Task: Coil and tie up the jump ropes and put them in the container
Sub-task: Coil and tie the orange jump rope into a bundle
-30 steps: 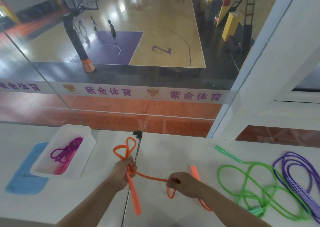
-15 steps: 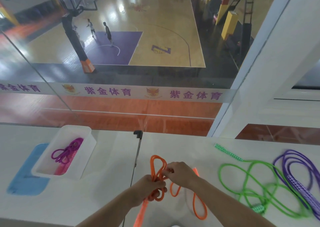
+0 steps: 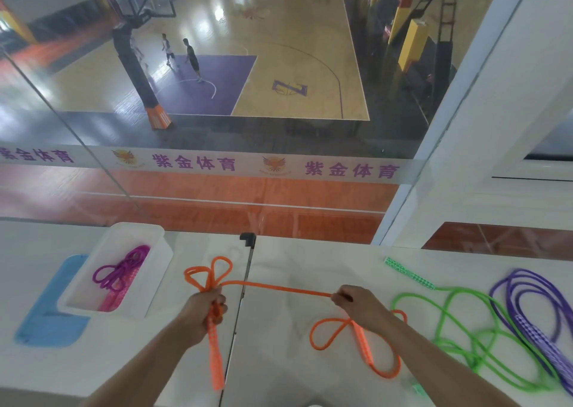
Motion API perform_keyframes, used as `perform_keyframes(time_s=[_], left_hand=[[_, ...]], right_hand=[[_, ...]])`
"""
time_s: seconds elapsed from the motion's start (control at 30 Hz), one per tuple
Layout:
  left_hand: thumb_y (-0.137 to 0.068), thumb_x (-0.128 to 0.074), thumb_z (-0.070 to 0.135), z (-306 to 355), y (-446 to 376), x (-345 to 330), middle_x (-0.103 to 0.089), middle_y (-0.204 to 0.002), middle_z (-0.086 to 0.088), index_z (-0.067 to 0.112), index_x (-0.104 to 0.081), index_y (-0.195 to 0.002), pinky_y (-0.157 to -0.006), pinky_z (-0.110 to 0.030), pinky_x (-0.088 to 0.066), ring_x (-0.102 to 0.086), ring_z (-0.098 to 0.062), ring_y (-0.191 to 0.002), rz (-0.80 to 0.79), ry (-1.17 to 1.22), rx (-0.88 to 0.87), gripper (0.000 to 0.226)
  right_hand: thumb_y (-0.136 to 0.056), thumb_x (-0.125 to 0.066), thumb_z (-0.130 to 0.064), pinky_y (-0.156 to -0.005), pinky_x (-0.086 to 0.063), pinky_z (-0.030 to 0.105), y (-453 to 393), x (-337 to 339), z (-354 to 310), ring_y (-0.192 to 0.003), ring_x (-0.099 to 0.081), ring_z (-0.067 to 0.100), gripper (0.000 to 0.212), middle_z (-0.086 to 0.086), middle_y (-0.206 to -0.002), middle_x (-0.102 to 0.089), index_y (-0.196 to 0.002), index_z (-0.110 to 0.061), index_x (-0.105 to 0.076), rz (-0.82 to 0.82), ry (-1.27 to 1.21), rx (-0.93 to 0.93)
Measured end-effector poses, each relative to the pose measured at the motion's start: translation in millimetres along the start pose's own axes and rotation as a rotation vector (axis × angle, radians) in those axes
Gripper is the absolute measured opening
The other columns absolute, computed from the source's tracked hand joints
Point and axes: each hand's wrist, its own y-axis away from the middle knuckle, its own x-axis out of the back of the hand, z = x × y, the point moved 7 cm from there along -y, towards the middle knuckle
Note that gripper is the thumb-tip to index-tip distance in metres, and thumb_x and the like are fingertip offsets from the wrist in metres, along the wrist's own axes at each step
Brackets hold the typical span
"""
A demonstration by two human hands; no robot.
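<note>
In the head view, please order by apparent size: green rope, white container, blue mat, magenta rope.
1. green rope
2. white container and blue mat: alike, mat partly hidden
3. magenta rope

Head camera looks forward and down, close over the white table.

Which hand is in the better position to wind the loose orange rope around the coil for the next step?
The right hand, probably. It already pinches the taut free strand of the orange rope, and the loose slack lies on its side. The left hand is busy: its grip holds the coiled loops together.
</note>
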Motion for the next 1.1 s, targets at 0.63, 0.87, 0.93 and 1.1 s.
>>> perform_keyframes(time_s=[0.63,0.87,0.93,1.1], left_hand=[[-0.093,-0.067,0.038,-60.0,38.8,-114.9,-0.054,-0.065,-0.008,0.003,-0.068,-0.096,-0.053,-0.028,-0.038,-0.045,-0.017,-0.054,-0.21,-0.307,-0.042,0.036],[-0.098,-0.062,0.025,-43.6,33.8,-115.6,-0.061,-0.076,-0.012,0.008,-0.061,-0.087,-0.052,-0.028,-0.041,-0.053,-0.019,-0.06,-0.19,-0.077,0.043,0.02],[-0.099,-0.06,0.025,-38.4,32.3,-112.0,-0.059,-0.071,-0.008,0.01,-0.057,-0.088,-0.048,-0.026,-0.037,-0.049,-0.017,-0.057,-0.19,0.019,0.075,0.019],[-0.099,-0.058,0.028,-18.0,23.1,-94.6,-0.055,-0.067,-0.004,0.013,-0.057,-0.085,-0.048,-0.027,-0.035,-0.047,-0.016,-0.058,-0.159,0.087,0.064,0.02]], right_hand=[[-0.099,-0.045,-0.029,-0.067,-0.044,0.019,24.2,-75.5,-89.7,-0.068,-0.057,0.002,0.024,-0.018,-0.077,-0.063,-0.09,-0.029,-0.067,-0.172,-0.048,0.159],[-0.094,-0.051,-0.05,-0.081,-0.051,0.037,22.7,-68.4,-78.6,-0.086,-0.063,0.018,0.033,0.001,-0.094,-0.068,-0.09,-0.023,-0.068,-0.234,0.057,0.277],[-0.091,-0.05,-0.058,-0.087,-0.051,0.039,21.1,-65.3,-65.8,-0.092,-0.064,0.016,0.035,-0.001,-0.102,-0.069,-0.087,-0.028,-0.067,-0.284,-0.078,0.215],[-0.096,-0.039,-0.06,-0.089,-0.046,0.044,24.5,-68.5,-49.7,-0.082,-0.059,0.018,0.046,0.001,-0.085,-0.074,-0.094,-0.02,-0.061,-0.318,-0.129,0.246]])
